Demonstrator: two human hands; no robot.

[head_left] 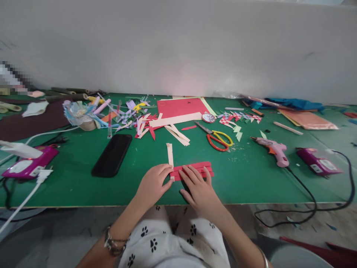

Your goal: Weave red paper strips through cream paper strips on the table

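Red paper strips [205, 164] lie side by side on the green table in front of me. A cream paper strip [170, 153] crosses their left ends and sticks out toward the far side. My left hand [153, 184] pinches the cream strip where it meets the red ones, thumb below and fingers above. My right hand [199, 188] rests flat over the red strips with its fingers spread, covering part of them. Beyond the hands are loose cream strips [178, 134] and scissors [216, 138] with red and yellow handles.
A black phone [112, 155] lies left. To the right are a pink glue gun [272, 149] and a purple power socket [318, 160] with a trailing cord. Another purple socket [33, 162] sits far left. Red sheets [180, 108] and woven paper pieces [237, 117] lie toward the wall.
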